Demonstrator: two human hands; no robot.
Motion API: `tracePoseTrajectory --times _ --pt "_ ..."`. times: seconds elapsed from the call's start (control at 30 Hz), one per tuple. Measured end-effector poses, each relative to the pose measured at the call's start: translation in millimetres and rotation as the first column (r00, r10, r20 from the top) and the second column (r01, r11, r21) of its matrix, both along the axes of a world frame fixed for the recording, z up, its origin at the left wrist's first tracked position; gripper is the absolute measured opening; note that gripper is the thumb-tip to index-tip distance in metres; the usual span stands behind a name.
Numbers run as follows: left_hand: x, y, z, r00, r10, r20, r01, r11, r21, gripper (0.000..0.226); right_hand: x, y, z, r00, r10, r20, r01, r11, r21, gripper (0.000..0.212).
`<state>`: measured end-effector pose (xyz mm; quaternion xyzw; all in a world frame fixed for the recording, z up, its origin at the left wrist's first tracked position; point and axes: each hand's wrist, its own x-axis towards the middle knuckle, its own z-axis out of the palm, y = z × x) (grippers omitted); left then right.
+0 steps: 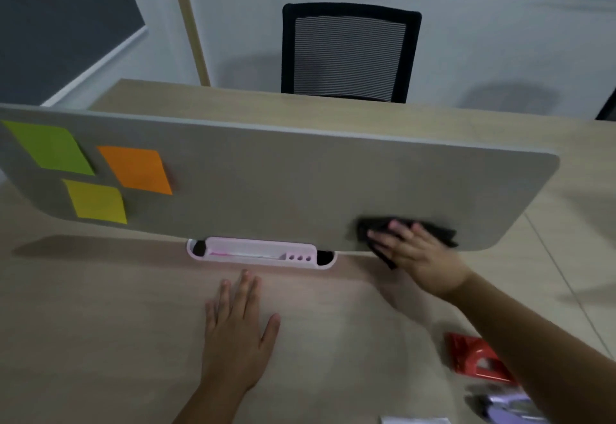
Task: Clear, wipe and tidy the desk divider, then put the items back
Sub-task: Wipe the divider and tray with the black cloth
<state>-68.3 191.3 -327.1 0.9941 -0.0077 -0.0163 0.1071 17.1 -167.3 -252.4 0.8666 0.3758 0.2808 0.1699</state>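
A grey desk divider (266, 183) stands across the wooden desk (100, 307). Three sticky notes cling to its left part: green (50, 150), orange (136, 170) and yellow (96, 202). My right hand (420, 253) presses a black cloth (376, 227) flat against the divider's lower right corner. My left hand (238, 330) lies palm down on the desk with fingers spread, holding nothing. Under the divider's middle sits a pink organiser tray (260, 252).
A red object (473, 357) and a purple stapler-like item (503, 407) lie on the desk at the lower right, partly under my right forearm. White paper (416, 420) shows at the bottom edge. A black mesh chair (350, 53) stands behind the far desk.
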Motion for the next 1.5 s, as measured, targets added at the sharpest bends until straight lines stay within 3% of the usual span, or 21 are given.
tracePoseTrajectory --times 0.07,0.13,0.27,0.33,0.4,0.5,0.53,0.6,0.73,0.8,0.87,0.97,1.03,1.1,1.17,1.23,1.3,1.33,1.43,1.5 --pt "1 -2 1 1.0 0.002 -0.007 -0.002 1.0 0.0 0.073 -5 -14 -8 0.995 0.062 -0.077 -0.074 0.983 -0.167 0.061" --pt "2 -2 3 1.0 0.01 -0.005 -0.01 1.0 -0.003 0.074 1 -20 18 0.994 0.08 -0.079 -0.092 0.983 -0.156 0.046" --pt "4 -6 7 1.0 0.01 -0.014 -0.01 1.0 0.002 0.074 12 -35 96 0.993 -0.047 0.11 0.017 0.965 0.262 0.052" --pt "3 -5 8 1.0 0.004 -0.016 -0.003 1.0 0.012 0.073 10 -48 102 0.98 -0.121 0.158 0.063 0.942 0.329 0.059" --pt "2 -3 9 1.0 0.0 0.001 0.0 1.0 0.008 0.073 2 -57 76 0.981 -0.123 0.15 0.09 0.973 0.212 0.054" --pt "1 -5 10 1.0 -0.006 -0.016 0.006 1.0 0.015 0.074 -11 -77 23 0.999 -0.032 -0.007 0.03 0.973 -0.227 0.06" --pt "0 -5 10 1.0 -0.006 -0.012 0.006 1.0 0.011 0.074 -14 -82 20 0.999 -0.013 -0.047 -0.002 0.954 -0.299 0.066" --pt "0 -4 10 1.0 -0.006 0.006 0.006 1.0 0.01 0.074 -12 -84 40 0.999 -0.013 -0.032 0.003 0.959 -0.282 0.063" --pt "0 -2 8 1.0 -0.007 0.008 0.007 1.0 0.021 0.075 4 -74 96 0.982 -0.15 0.115 0.14 0.986 0.09 0.049" --pt "-1 0 5 1.0 -0.004 0.007 0.004 0.999 0.034 0.075 4 -69 90 0.969 -0.179 0.168 0.151 0.974 0.166 0.053" --pt "2 -2 3 1.0 -0.009 0.018 0.008 0.999 0.04 0.076 -3 -75 59 0.971 -0.159 0.178 0.156 0.987 0.032 0.052" --pt "4 -2 5 1.0 -0.008 0.017 0.007 0.999 0.042 0.077 -12 -75 28 0.992 -0.111 0.055 0.122 0.956 -0.268 0.051" --pt "3 -4 7 1.0 -0.013 0.023 0.013 0.999 0.036 0.077 -11 -69 37 0.997 -0.07 0.035 0.077 0.95 -0.301 0.051" --pt "2 -6 4 0.999 -0.012 0.034 0.011 0.999 0.03 0.076 -7 -55 56 0.995 -0.057 0.081 0.073 0.977 -0.203 0.052" --pt "2 -7 3 0.999 -0.001 0.047 0.0 1.0 0.021 0.077 6 -29 82 0.985 -0.101 0.143 0.1 0.995 0.02 0.054" --pt "2 -7 3 0.999 0.0 0.041 0.0 1.0 0.013 0.077 16 2 94 0.96 -0.162 0.228 0.108 0.967 0.232 0.057" --pt "2 -9 3 0.999 -0.003 0.032 0.003 1.0 0.013 0.077 16 28 82 0.952 -0.2 0.234 0.121 0.942 0.313 0.057" --pt "1 -10 4 1.0 -0.006 0.03 0.005 1.0 0.008 0.077 13 38 67 0.961 -0.186 0.204 0.127 0.954 0.271 0.054" --pt "-1 -10 8 0.999 0.003 0.038 -0.002 1.0 -0.024 0.075 3 64 28 0.995 -0.096 0.008 0.096 0.994 -0.054 0.053" --pt "-2 -11 8 0.999 -0.005 0.04 0.007 0.999 -0.05 0.075 5 80 27 0.998 -0.045 -0.034 0.038 0.984 -0.173 0.056"
